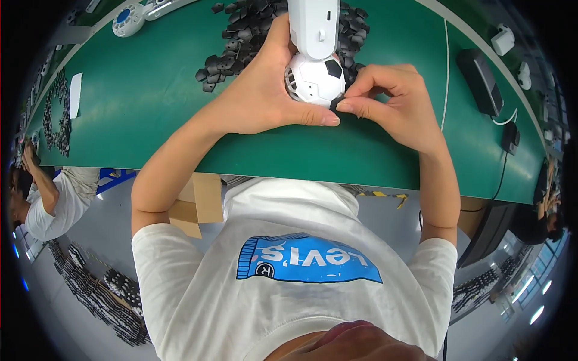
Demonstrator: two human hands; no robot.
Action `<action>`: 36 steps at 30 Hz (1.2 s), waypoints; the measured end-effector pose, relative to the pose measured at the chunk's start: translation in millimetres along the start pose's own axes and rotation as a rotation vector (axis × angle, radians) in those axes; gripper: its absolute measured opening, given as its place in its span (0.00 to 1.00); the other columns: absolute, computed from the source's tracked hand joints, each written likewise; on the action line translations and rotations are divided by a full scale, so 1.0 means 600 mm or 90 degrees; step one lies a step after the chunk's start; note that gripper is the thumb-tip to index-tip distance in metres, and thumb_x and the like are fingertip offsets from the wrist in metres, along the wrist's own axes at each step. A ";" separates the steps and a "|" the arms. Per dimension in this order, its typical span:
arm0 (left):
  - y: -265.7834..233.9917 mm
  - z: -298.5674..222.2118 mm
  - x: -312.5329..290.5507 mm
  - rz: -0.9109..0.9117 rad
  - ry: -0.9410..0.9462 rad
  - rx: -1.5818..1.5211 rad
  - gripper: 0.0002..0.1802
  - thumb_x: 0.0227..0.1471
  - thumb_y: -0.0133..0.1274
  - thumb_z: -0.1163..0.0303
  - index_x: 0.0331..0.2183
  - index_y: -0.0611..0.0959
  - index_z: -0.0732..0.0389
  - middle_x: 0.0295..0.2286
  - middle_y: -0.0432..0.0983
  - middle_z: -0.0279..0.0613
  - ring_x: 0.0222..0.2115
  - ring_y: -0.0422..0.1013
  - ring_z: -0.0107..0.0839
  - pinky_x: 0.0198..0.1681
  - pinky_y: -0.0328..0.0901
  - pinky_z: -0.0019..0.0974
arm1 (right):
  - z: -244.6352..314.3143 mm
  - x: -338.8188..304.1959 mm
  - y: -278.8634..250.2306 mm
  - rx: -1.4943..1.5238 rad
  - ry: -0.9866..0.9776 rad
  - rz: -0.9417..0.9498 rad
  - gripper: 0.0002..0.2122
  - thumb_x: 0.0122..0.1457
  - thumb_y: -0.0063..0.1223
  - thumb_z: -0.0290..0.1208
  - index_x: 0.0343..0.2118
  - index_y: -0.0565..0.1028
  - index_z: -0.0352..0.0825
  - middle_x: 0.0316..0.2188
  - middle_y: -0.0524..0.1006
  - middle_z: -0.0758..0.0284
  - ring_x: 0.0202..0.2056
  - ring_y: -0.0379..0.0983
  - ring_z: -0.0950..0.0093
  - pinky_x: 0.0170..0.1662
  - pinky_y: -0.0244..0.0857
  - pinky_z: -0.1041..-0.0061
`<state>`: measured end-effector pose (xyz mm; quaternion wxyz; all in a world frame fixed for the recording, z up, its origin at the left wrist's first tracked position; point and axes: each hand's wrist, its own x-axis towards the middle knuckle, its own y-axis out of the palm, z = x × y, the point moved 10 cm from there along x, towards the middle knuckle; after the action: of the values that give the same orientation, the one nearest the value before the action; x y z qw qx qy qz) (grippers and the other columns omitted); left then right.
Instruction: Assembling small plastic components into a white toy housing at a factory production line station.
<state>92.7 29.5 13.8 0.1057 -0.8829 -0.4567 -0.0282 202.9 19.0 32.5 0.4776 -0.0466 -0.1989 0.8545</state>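
Note:
Over the green table [156, 120] I hold a white ball-shaped head [307, 84] with soccer-ball panel lines and an open lattice on its left side. It joins a long white plastic body [313, 27] that runs away from me. My left hand [259, 93] is closed around the ball's left side, thumb along its near edge. One black five-sided panel [333, 68] sits in the ball's upper right. Between thumb and forefinger, my right hand [394, 102] pinches a small black panel [336, 103] against the ball's lower right edge. My fingertips partly cover that panel.
Behind the ball lies a heap of black panels [244, 36]; more black pieces [57, 120] and a white strip [75, 95] are far left. A white device with a blue disc [127, 20] lies upper left. At right are a black device [480, 81] and a cabled adapter [511, 138].

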 end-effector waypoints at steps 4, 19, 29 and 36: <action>0.000 0.000 0.000 -0.009 -0.024 -0.026 0.52 0.31 0.73 0.70 0.54 0.57 0.61 0.44 0.69 0.43 0.46 0.67 0.31 0.49 0.64 0.33 | -0.006 -0.001 0.001 -0.011 0.020 -0.002 0.05 0.48 0.62 0.20 0.22 0.75 0.29 0.19 0.75 0.70 0.21 0.72 0.82 0.25 0.65 0.85; -0.002 -0.015 -0.010 -0.023 0.063 -0.038 0.53 0.32 0.73 0.70 0.55 0.57 0.60 0.45 0.67 0.44 0.45 0.67 0.31 0.49 0.64 0.35 | -0.019 -0.006 0.034 0.141 0.090 0.002 0.12 0.47 0.62 0.18 0.29 0.67 0.31 0.23 0.71 0.69 0.27 0.72 0.83 0.30 0.67 0.84; -0.013 -0.028 -0.011 -0.086 0.046 -0.142 0.46 0.35 0.71 0.70 0.53 0.62 0.61 0.42 0.67 0.43 0.43 0.68 0.30 0.45 0.66 0.35 | 0.039 -0.014 0.038 -0.024 -0.132 -0.026 0.09 0.49 0.51 0.12 0.27 0.64 0.31 0.20 0.68 0.69 0.24 0.71 0.82 0.26 0.64 0.84; -0.039 -0.037 -0.005 -0.166 0.028 0.004 0.46 0.38 0.69 0.73 0.53 0.57 0.60 0.41 0.65 0.42 0.43 0.68 0.28 0.42 0.68 0.31 | -0.015 0.012 0.039 0.088 0.025 -0.033 0.08 0.51 0.53 0.12 0.26 0.65 0.31 0.20 0.70 0.69 0.24 0.72 0.79 0.25 0.65 0.84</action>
<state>73.0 35.8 38.7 0.1142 -0.8148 -0.5652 -0.0597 183.1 16.7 16.0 0.5056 -0.0251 -0.1313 0.8523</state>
